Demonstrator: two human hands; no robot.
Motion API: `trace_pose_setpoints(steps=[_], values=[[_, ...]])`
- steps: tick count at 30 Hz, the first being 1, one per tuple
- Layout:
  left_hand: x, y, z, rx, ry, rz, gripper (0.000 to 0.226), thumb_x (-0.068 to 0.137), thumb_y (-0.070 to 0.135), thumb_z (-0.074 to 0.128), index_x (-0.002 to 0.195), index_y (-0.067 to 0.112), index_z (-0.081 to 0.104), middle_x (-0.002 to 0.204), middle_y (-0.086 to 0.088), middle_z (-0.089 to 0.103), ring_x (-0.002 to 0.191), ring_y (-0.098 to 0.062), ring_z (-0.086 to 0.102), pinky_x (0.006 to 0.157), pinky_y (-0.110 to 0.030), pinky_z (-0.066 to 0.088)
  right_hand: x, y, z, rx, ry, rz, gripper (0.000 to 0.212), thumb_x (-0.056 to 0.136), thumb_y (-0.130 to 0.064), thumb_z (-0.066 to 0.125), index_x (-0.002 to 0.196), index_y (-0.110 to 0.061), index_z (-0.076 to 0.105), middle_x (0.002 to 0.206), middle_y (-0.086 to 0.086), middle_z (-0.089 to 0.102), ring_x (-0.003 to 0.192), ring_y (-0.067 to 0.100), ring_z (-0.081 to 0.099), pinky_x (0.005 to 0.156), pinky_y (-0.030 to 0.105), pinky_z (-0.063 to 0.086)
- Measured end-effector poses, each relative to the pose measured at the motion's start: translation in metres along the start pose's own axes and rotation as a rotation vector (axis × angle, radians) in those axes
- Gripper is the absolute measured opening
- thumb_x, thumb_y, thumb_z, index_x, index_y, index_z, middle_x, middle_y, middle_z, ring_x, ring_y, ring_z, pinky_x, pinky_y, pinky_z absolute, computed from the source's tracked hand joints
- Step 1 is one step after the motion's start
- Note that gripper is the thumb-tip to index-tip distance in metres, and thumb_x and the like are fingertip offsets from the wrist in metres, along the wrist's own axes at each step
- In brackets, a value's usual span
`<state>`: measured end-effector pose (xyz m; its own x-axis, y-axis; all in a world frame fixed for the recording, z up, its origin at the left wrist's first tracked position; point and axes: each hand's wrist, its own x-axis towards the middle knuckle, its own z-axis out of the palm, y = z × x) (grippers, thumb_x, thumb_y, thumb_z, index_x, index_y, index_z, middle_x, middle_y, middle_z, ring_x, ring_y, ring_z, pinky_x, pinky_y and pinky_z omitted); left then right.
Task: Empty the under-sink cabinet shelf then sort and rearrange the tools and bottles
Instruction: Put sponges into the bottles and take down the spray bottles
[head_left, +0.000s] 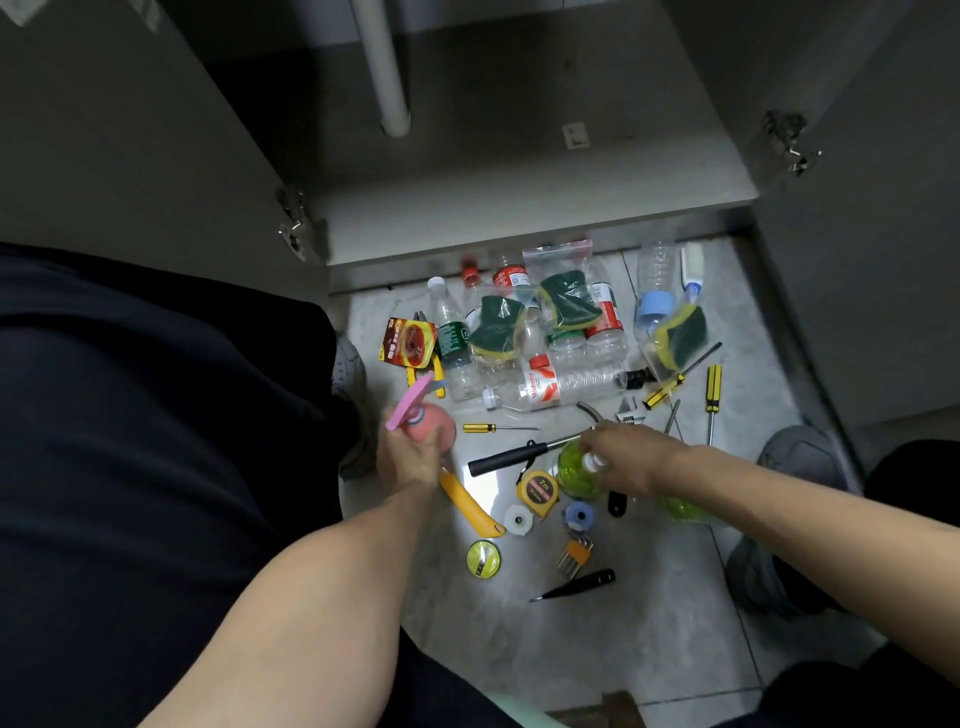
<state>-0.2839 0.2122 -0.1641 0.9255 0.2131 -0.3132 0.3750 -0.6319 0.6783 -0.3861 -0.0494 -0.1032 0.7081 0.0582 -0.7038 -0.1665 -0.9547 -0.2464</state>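
My left hand (408, 457) grips a pink spray bottle (434, 428) by its neck, held just above the floor at the left of the pile. My right hand (626, 457) holds the top of a green bottle (574, 470) standing among the tools. The cabinet shelf (519, 171) above is bare. On the tiled floor lie several clear plastic bottles (566, 387), bagged green sponges (566, 299), a black-handled hammer (511, 457), yellow screwdrivers (712, 387), a yellow tape measure (539, 491) and a yellow utility knife (470, 504).
A white drain pipe (387, 67) hangs down inside the cabinet. Both cabinet doors stand open at left (130, 145) and right (883, 208). My dark-clad knees flank the pile. Hex keys (571, 553), tape rolls (519, 519) and a black tool (576, 584) lie nearer me.
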Motion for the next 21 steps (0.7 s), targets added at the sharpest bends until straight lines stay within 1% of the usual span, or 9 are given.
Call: trace_pose_setpoints(steps=[3, 6, 9, 11, 13, 14, 15, 17, 21], values=[[0.008, 0.008, 0.002, 0.013, 0.010, -0.027, 0.052, 0.083, 0.021, 0.076, 0.130, 0.011, 0.057, 0.122, -0.012, 0.065, 0.113, -0.034, 0.062, 0.093, -0.034, 0.046, 0.001, 0.000, 0.001, 0.001, 0.001, 0.003, 0.047, 0.090, -0.031, 0.059, 0.135, -0.021, 0.052, 0.133, 0.005, 0.052, 0.113, 0.027, 0.057, 0.091, 0.040, 0.051], [0.003, 0.014, 0.002, 0.004, -0.034, -0.047, 0.057, 0.085, 0.017, 0.074, 0.136, 0.009, 0.050, 0.131, -0.015, 0.057, 0.121, -0.033, 0.055, 0.100, -0.037, 0.042, 0.001, 0.004, -0.004, -0.016, -0.015, -0.002, 0.049, 0.089, -0.049, 0.054, 0.132, -0.026, 0.053, 0.128, 0.001, 0.054, 0.110, 0.024, 0.058, 0.085, 0.039, 0.050], [-0.009, 0.010, -0.001, -0.028, -0.057, -0.105, 0.073, 0.078, 0.012, 0.079, 0.141, 0.010, 0.042, 0.136, -0.015, 0.049, 0.123, -0.032, 0.052, 0.102, -0.037, 0.042, 0.004, 0.009, -0.011, 0.026, 0.024, 0.012, 0.050, 0.091, -0.066, 0.036, 0.112, -0.028, 0.060, 0.110, -0.004, 0.059, 0.096, 0.019, 0.059, 0.077, 0.038, 0.048], [-0.019, 0.006, -0.001, 0.031, -0.029, -0.168, 0.065, 0.079, 0.014, 0.074, 0.136, 0.005, 0.043, 0.134, -0.019, 0.047, 0.123, -0.036, 0.052, 0.102, -0.041, 0.044, 0.008, 0.012, -0.019, 0.058, 0.095, 0.012, 0.047, 0.097, -0.063, 0.031, 0.101, -0.026, 0.060, 0.100, -0.004, 0.060, 0.088, 0.016, 0.059, 0.072, 0.036, 0.046], [-0.028, 0.010, 0.002, 0.066, -0.021, -0.210, 0.029, 0.086, 0.022, 0.065, 0.110, 0.008, 0.055, 0.116, -0.017, 0.056, 0.112, -0.038, 0.058, 0.091, -0.042, 0.050, 0.015, 0.016, -0.029, 0.064, 0.160, 0.012, 0.041, 0.100, -0.056, 0.033, 0.099, -0.025, 0.059, 0.101, -0.002, 0.061, 0.089, 0.017, 0.058, 0.071, 0.036, 0.045], [-0.033, 0.015, 0.004, 0.100, -0.056, -0.213, 0.017, 0.089, 0.027, 0.059, 0.095, 0.012, 0.056, 0.103, -0.013, 0.061, 0.104, -0.037, 0.062, 0.084, -0.039, 0.051, 0.020, 0.018, -0.035, 0.061, 0.192, 0.022, 0.037, 0.100, -0.053, 0.035, 0.101, -0.024, 0.059, 0.104, 0.000, 0.063, 0.091, 0.020, 0.059, 0.074, 0.037, 0.048], [-0.038, 0.022, 0.007, 0.167, -0.119, -0.198, 0.019, 0.091, 0.032, 0.053, 0.088, 0.014, 0.057, 0.095, -0.011, 0.063, 0.098, -0.036, 0.064, 0.078, -0.034, 0.049, 0.025, 0.021, -0.040, 0.062, 0.223, 0.040, 0.034, 0.099, -0.049, 0.038, 0.105, -0.023, 0.060, 0.109, 0.001, 0.064, 0.094, 0.021, 0.059, 0.077, 0.038, 0.049], [-0.045, 0.040, 0.017, 0.267, -0.247, -0.104, 0.026, 0.094, 0.038, 0.047, 0.088, 0.017, 0.061, 0.091, -0.007, 0.066, 0.091, -0.034, 0.062, 0.072, -0.032, 0.044, 0.035, 0.026, -0.047, 0.055, 0.277, 0.072, 0.033, 0.097, -0.042, 0.044, 0.116, -0.021, 0.061, 0.120, 0.004, 0.063, 0.103, 0.024, 0.059, 0.078, 0.037, 0.047], [-0.033, 0.100, 0.035, 0.106, -0.319, 0.217, 0.025, 0.093, 0.028, 0.051, 0.071, 0.017, 0.060, 0.068, 0.002, 0.061, 0.070, -0.019, 0.056, 0.056, -0.029, 0.039, 0.055, 0.035, -0.055, 0.012, 0.301, 0.078, 0.039, 0.094, -0.032, 0.052, 0.131, -0.020, 0.056, 0.135, 0.005, 0.057, 0.119, 0.024, 0.055, 0.081, 0.038, 0.045]])
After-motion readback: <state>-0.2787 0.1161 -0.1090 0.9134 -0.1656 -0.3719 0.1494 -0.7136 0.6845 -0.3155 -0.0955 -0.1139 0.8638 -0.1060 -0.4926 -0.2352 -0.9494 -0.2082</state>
